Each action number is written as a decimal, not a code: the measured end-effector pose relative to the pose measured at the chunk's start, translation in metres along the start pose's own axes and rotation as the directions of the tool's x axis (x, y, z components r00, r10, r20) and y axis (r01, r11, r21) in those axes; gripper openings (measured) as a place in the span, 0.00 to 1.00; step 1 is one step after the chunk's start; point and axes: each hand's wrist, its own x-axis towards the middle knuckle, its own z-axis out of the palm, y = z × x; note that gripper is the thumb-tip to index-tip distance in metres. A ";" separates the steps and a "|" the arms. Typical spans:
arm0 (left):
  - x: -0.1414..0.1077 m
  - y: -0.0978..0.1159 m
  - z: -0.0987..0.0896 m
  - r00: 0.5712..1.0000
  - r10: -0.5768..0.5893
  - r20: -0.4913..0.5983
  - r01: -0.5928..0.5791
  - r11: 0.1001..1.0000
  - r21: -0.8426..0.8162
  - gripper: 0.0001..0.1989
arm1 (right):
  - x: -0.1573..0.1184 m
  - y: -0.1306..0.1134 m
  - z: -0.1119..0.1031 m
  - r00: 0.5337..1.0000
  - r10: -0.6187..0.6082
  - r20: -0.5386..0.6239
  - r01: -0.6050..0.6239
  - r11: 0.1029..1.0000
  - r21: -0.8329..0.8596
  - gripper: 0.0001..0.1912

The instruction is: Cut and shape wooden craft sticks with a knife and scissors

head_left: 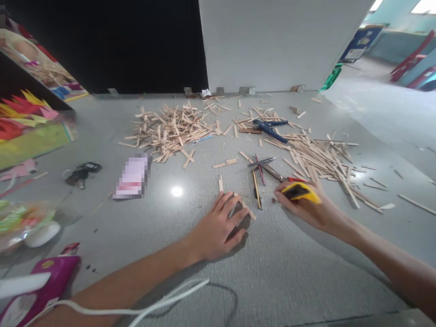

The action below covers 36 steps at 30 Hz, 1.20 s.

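My left hand [223, 225] lies palm down with its fingers spread. Its fingertips rest over a short wooden stick [247, 207], and another pale stick [220, 182] pokes out beyond them. To the right, my right hand [315, 211] is closed around a yellow-and-black tool [301, 191] that looks like a utility knife; its blade is not visible. Between the hands are a yellow-and-black pencil [256, 190], a dark red pencil [260, 171] and a grey pen [261, 162]. A metal tool with red handles [272, 172] is partly hidden by my right hand.
Piles of wooden sticks [170, 129] lie ahead, with blue-handled pliers [270, 129] on the right-hand pile [316, 156]. At left are keys [81, 175], a blurred pinkish packet [132, 177], and a purple case [56, 277]. A white cable [163, 302] crosses my left forearm.
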 end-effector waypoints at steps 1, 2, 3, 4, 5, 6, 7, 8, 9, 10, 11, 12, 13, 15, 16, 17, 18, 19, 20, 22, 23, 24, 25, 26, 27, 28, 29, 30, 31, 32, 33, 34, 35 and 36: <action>0.000 0.000 0.001 1.000 0.003 -0.009 -0.003 1.000 0.004 0.22 | 0.007 -0.002 0.004 0.999 -0.027 0.040 0.029 0.999 -0.028 0.20; 0.000 0.000 0.001 1.000 0.011 -0.019 -0.010 1.000 0.010 0.22 | 0.014 -0.004 0.008 0.996 -0.048 0.080 0.053 0.997 -0.061 0.22; 0.000 0.000 0.001 0.999 0.021 -0.030 -0.020 1.000 0.018 0.22 | 0.022 -0.005 0.013 0.991 -0.061 0.118 0.071 0.994 -0.081 0.23; -0.001 -0.001 0.001 0.999 0.033 -0.041 -0.032 0.999 0.030 0.22 | 0.031 -0.007 0.018 0.989 -0.059 0.134 0.071 0.994 -0.087 0.24; -0.001 -0.001 0.001 0.998 0.046 -0.052 -0.043 0.998 0.043 0.22 | 0.039 -0.008 0.024 0.988 -0.046 0.145 0.058 0.995 -0.082 0.24; -0.001 -0.001 0.001 0.996 0.060 -0.063 -0.057 0.997 0.055 0.22 | 0.048 -0.009 0.030 0.988 -0.030 0.155 0.041 0.997 -0.069 0.25; -0.001 -0.001 0.000 0.995 0.074 -0.074 -0.069 0.996 0.064 0.21 | 0.055 -0.010 0.035 0.989 -0.009 0.148 0.016 0.999 -0.049 0.25; 0.000 -0.001 0.000 0.993 0.084 -0.083 -0.079 0.995 0.069 0.21 | 0.061 -0.012 0.040 0.991 0.015 0.133 -0.013 1.000 -0.016 0.25; 0.000 0.000 -0.001 0.992 0.090 -0.091 -0.084 0.994 0.071 0.20 | 0.066 -0.013 0.044 0.994 0.037 0.100 -0.040 0.999 0.033 0.25; 0.000 0.000 -0.001 0.991 0.092 -0.095 -0.085 0.994 0.071 0.20 | 0.068 -0.015 0.047 0.997 0.052 0.058 -0.058 0.994 0.098 0.24; 0.000 0.000 -0.001 0.992 0.087 -0.095 -0.081 0.994 0.072 0.20 | 0.068 -0.016 0.048 0.998 0.059 0.010 -0.060 0.984 0.167 0.23; -0.001 0.001 -0.001 0.992 0.080 -0.094 -0.073 0.995 0.074 0.20 | 0.066 -0.017 0.048 0.998 0.055 -0.031 -0.047 0.974 0.221 0.21; -0.001 0.001 -0.001 0.993 0.072 -0.091 -0.065 0.995 0.076 0.20 | 0.062 -0.019 0.046 0.997 0.044 -0.060 -0.028 0.969 0.247 0.20; -0.001 0.002 0.000 0.994 0.062 -0.088 -0.056 0.996 0.071 0.20 | 0.050 -0.021 0.041 0.997 0.029 -0.065 -0.014 0.974 0.227 0.15; -0.002 0.002 0.001 0.995 0.056 -0.086 -0.050 0.997 0.062 0.21 | 0.042 -0.022 0.038 0.998 0.038 -0.044 -0.028 0.979 0.202 0.13; -0.002 0.002 0.001 0.995 0.048 -0.082 -0.044 0.998 0.050 0.21 | 0.035 -0.023 0.035 0.998 0.059 -0.016 -0.055 0.981 0.187 0.13; -0.002 0.003 0.001 0.997 0.042 -0.071 -0.040 0.999 0.033 0.22 | 0.027 -0.023 0.033 0.997 0.076 0.018 -0.078 0.980 0.182 0.13; -0.001 0.003 0.002 0.998 0.036 -0.056 -0.035 0.999 0.015 0.22 | 0.021 -0.024 0.032 0.996 0.083 0.041 -0.089 0.980 0.178 0.12; -0.001 0.003 0.001 0.999 0.031 -0.039 -0.031 1.000 -0.003 0.23 | 0.016 -0.024 0.032 0.995 0.076 0.059 -0.085 0.981 0.173 0.11; 0.001 0.003 0.000 1.000 0.022 0.002 -0.022 0.999 -0.034 0.24 | 0.009 -0.022 0.034 0.996 0.049 0.077 -0.061 0.983 0.172 0.09; 0.002 0.003 -0.001 1.000 0.017 0.020 -0.016 0.999 -0.044 0.24 | 0.008 -0.021 0.037 0.997 0.038 0.071 -0.052 0.979 0.199 0.09; 0.003 0.004 -0.002 0.999 0.007 0.036 -0.006 0.999 -0.051 0.24 | 0.007 -0.019 0.039 0.997 0.035 0.074 -0.052 0.969 0.242 0.10; 0.004 0.004 -0.003 0.999 0.000 0.051 0.003 0.999 -0.052 0.23 | 0.007 -0.018 0.042 0.996 0.037 0.082 -0.059 0.954 0.295 0.12; 0.004 0.004 -0.004 0.998 -0.003 0.064 0.007 0.999 -0.051 0.22 | 0.007 -0.016 0.044 0.995 0.040 0.095 -0.071 0.936 0.346 0.14; 0.005 0.005 -0.005 0.997 -0.004 0.072 0.007 0.999 -0.047 0.22 | 0.007 -0.015 0.046 0.993 0.045 0.111 -0.085 0.919 0.385 0.16; 0.005 0.005 -0.005 0.997 -0.002 0.074 0.005 0.999 -0.045 0.22 | 0.008 -0.014 0.047 0.990 0.054 0.134 -0.104 0.908 0.405 0.16; 0.005 0.005 -0.006 0.997 0.001 0.071 0.003 0.999 -0.046 0.22 | 0.008 -0.014 0.047 0.984 0.070 0.167 -0.133 0.905 0.405 0.15; 0.004 0.005 -0.006 0.998 0.003 0.064 0.000 0.999 -0.049 0.22 | 0.008 -0.014 0.046 0.977 0.094 0.194 -0.165 0.904 0.394 0.14; 0.004 0.005 -0.006 0.999 0.003 0.055 0.000 0.999 -0.053 0.22 | 0.008 -0.014 0.046 0.969 0.118 0.216 -0.194 0.905 0.379 0.13; 0.003 0.006 -0.005 0.999 0.000 0.045 0.002 0.999 -0.054 0.22 | 0.008 -0.015 0.045 0.963 0.137 0.233 -0.216 0.906 0.363 0.12; 0.003 0.006 -0.004 0.999 -0.003 0.037 0.005 0.999 -0.052 0.22 | 0.007 -0.015 0.044 0.961 0.142 0.236 -0.220 0.910 0.351 0.11; 0.002 0.007 -0.004 1.000 -0.005 0.030 0.007 0.999 -0.044 0.22 | 0.007 -0.016 0.044 0.964 0.139 0.228 -0.213 0.915 0.342 0.11; 0.002 0.007 -0.003 1.000 -0.006 0.026 0.007 0.999 -0.033 0.23 | 0.006 -0.017 0.044 0.968 0.131 0.212 -0.198 0.922 0.332 0.10; 0.002 0.008 -0.003 1.000 -0.004 0.022 0.004 1.000 -0.019 0.24 | 0.006 -0.017 0.045 0.973 0.121 0.195 -0.180 0.929 0.323 0.09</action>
